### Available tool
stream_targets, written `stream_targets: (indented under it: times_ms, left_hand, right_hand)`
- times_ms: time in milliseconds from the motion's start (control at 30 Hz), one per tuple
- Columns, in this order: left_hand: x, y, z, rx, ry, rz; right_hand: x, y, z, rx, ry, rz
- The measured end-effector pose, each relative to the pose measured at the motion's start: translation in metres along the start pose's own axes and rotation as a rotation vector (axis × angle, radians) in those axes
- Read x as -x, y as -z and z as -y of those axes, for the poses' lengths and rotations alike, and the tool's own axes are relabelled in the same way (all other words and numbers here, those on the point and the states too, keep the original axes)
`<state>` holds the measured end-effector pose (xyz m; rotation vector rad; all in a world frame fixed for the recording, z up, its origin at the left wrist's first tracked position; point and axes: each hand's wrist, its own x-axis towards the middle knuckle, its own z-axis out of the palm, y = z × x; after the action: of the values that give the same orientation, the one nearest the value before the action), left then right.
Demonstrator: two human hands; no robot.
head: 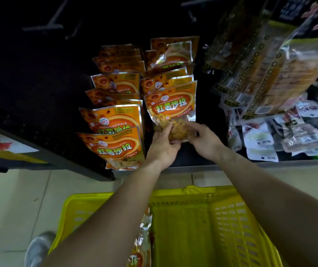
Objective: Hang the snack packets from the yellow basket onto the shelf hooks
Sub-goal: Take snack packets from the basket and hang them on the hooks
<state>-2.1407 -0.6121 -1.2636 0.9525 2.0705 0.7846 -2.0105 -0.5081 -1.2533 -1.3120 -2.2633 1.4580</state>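
Head view, looking down. Plenty is already up. Just left of my left hand (162,146) hangs one full row (115,120) of orange packets, and straight above both hands a second row (164,81) stacks back into the dark shelf. I judge the job to be well past halfway.

What is left sits below my forearms. The basket (231,218) shows mostly bare yellow floor, with a few spare packets (140,245) on edge against its left side, under my left forearm. I cannot count them because the arm hides some.

Now the hands. Both are on the front packet (170,106) of the second row, down at its clear bottom where the chips show. My left hand grips the lower left corner, with the fingers curled up round the edge. My right hand (206,139) pinches the lower right corner, fingertips on the film. Neither hand is loose.

The packet stands upright above my knuckles, close against the one behind it. Whether its hole is over the hook I cannot tell, since the hook is hidden behind the packets.

Up and far left of my hands, bare hooks (44,26) stick out in the gloom. Off to the right of my right hand hang other snacks (269,79), which are not part of this job.
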Motion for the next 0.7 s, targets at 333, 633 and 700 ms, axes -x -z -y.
stream_targets:
  times_ms: [333,633,700]
  left_hand:
    - [0.102,0.045,-0.007,-0.004,-0.014,0.066]
    - [0.248,0.114,0.050,-0.270,0.062,-0.009]
    - [0.274,0.120,0.072,-0.308,0.110,0.005]
  right_hand:
    - [0.096,0.021,0.044,0.144,-0.049,-0.081]
    - [0.208,-0.019,0.089,0.373,0.042,0.083]
    - [0.224,-0.043,0.085,0.428,0.034,0.132]
